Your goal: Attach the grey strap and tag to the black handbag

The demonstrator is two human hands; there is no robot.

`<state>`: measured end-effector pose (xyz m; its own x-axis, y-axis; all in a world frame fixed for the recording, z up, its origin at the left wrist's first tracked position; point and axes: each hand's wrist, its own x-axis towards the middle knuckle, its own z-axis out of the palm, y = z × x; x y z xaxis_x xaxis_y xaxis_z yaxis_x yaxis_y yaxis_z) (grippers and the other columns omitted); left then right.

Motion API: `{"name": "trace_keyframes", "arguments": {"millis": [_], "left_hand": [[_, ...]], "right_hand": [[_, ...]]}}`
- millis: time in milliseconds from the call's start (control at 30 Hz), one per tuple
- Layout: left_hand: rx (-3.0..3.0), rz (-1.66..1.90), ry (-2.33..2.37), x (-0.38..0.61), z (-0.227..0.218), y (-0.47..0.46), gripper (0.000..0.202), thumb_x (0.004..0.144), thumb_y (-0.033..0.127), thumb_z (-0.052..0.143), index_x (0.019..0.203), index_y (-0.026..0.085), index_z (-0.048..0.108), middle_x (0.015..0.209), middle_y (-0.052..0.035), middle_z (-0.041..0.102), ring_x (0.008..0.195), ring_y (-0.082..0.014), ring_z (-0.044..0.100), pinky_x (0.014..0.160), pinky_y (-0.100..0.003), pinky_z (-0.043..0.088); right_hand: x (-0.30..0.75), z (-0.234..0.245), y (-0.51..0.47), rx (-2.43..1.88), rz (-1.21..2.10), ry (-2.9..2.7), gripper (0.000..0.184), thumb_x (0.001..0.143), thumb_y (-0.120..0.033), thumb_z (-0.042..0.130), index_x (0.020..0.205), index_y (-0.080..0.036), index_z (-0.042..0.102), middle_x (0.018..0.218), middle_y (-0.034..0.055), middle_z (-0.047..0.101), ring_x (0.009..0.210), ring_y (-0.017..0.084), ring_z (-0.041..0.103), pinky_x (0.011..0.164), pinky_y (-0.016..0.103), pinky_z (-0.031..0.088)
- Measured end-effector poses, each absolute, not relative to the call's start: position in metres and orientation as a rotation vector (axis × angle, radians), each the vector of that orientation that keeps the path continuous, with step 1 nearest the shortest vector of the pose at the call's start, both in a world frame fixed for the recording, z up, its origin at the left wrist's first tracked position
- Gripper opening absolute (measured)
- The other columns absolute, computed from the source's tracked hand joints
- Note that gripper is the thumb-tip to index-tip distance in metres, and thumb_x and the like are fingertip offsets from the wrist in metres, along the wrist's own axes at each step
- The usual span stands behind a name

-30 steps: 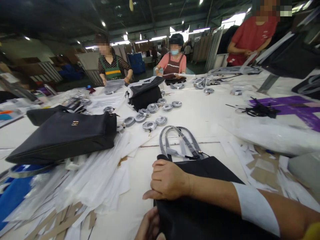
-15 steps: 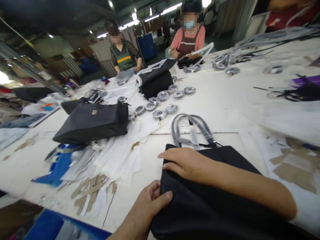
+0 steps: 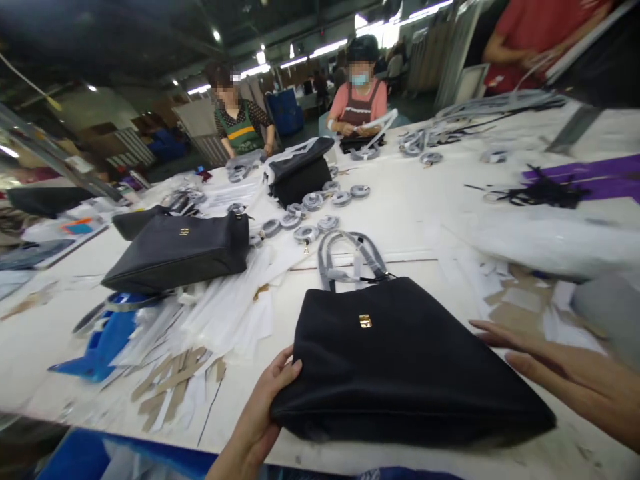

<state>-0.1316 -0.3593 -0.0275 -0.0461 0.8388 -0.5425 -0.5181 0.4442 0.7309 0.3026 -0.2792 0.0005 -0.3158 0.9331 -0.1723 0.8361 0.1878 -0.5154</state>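
Observation:
A black handbag (image 3: 390, 367) lies flat on the white table in front of me, its base toward me. Near its top is a small gold emblem (image 3: 365, 321). The wrapped grey handles (image 3: 327, 250) stretch away from its top edge. At the bag's left side, my left hand (image 3: 267, 400) grips the edge, thumb on top and fingers partly hidden beneath. Beside the right edge, my right hand (image 3: 545, 360) is held with fingers stretched out, holding nothing; whether it touches the bag I cannot tell.
To the left lies another black handbag (image 3: 185, 250) near white strips (image 3: 220, 313), brown paper strips (image 3: 173, 387) and a blue tool-like object (image 3: 100, 350). Several wrapped strap coils (image 3: 306, 233) sit mid-table. Co-workers (image 3: 357, 110) are across the table. Plastic sheeting (image 3: 540, 233) lies at right.
My right hand has moved from across the bag's top to its right side, uncovering the gold emblem. My left hand still holds the left edge. The view has shifted to the right.

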Motion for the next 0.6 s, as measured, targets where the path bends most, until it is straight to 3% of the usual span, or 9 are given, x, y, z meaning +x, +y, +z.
{"name": "trace_keyframes", "arguments": {"millis": [100, 200, 267, 367, 500, 600], "left_hand": [[0.449, 1.129, 1.185, -0.134, -0.03, -0.358, 0.075, 0.078, 0.029, 0.078, 0.145, 0.028, 0.045, 0.126, -0.0077, 0.067, 0.113, -0.0274, 0.065, 0.098, -0.036, 0.049], [0.619, 1.097, 1.266, -0.14, -0.035, -0.355, 0.054, 0.076, 0.032, 0.076, 0.128, 0.022, 0.064, 0.124, -0.0068, 0.068, 0.114, -0.026, 0.063, 0.097, -0.03, 0.047], [0.76, 1.072, 1.36, -0.144, -0.039, -0.353, 0.035, 0.074, 0.032, 0.071, 0.107, 0.018, 0.074, 0.114, -0.0061, 0.071, 0.109, -0.0245, 0.063, 0.091, -0.027, 0.046], [0.965, 1.009, 1.447, -0.151, -0.046, -0.349, 0.023, 0.074, 0.03, 0.062, 0.087, 0.017, 0.076, 0.095, -0.0041, 0.073, 0.093, -0.0221, 0.062, 0.079, -0.027, 0.045], [1.036, 0.905, 1.426, -0.156, -0.061, -0.343, 0.024, 0.075, 0.037, 0.061, 0.07, 0.015, 0.069, 0.066, -0.0001, 0.062, 0.067, -0.0171, 0.052, 0.064, -0.027, 0.038], [1.041, 0.909, 1.394, -0.159, -0.066, -0.345, 0.03, 0.074, 0.044, 0.066, 0.066, 0.015, 0.064, 0.061, 0.0013, 0.058, 0.062, -0.0156, 0.049, 0.061, -0.026, 0.037]], "right_hand": [[0.3, -0.014, -0.321, -1.674, 0.852, -2.202, 0.06, 0.09, -0.059, 0.05, 0.147, -0.044, 0.04, 0.15, -0.0029, 0.044, 0.137, 0.033, 0.041, 0.114, 0.048, 0.038], [0.281, -0.023, -0.34, -1.68, 0.827, -2.085, 0.06, 0.086, -0.066, 0.053, 0.14, -0.041, 0.05, 0.143, -0.001, 0.055, 0.13, 0.034, 0.051, 0.109, 0.049, 0.043], [0.272, -0.027, -0.342, -1.707, 0.807, -2.008, 0.054, 0.085, -0.068, 0.051, 0.128, -0.037, 0.061, 0.131, 0.0014, 0.064, 0.119, 0.033, 0.06, 0.101, 0.046, 0.049], [0.264, -0.03, -0.339, -1.708, 0.753, -1.944, 0.052, 0.083, -0.072, 0.051, 0.109, -0.03, 0.068, 0.109, 0.0038, 0.072, 0.101, 0.031, 0.067, 0.087, 0.041, 0.053], [0.257, -0.036, -0.33, -1.776, 0.643, -1.866, 0.057, 0.079, -0.077, 0.049, 0.087, -0.024, 0.069, 0.081, 0.0049, 0.072, 0.079, 0.03, 0.067, 0.072, 0.04, 0.052], [0.255, -0.046, -0.327, -1.828, 0.643, -1.771, 0.059, 0.078, -0.077, 0.049, 0.088, -0.023, 0.071, 0.078, 0.0055, 0.073, 0.076, 0.03, 0.067, 0.069, 0.041, 0.053]]}}
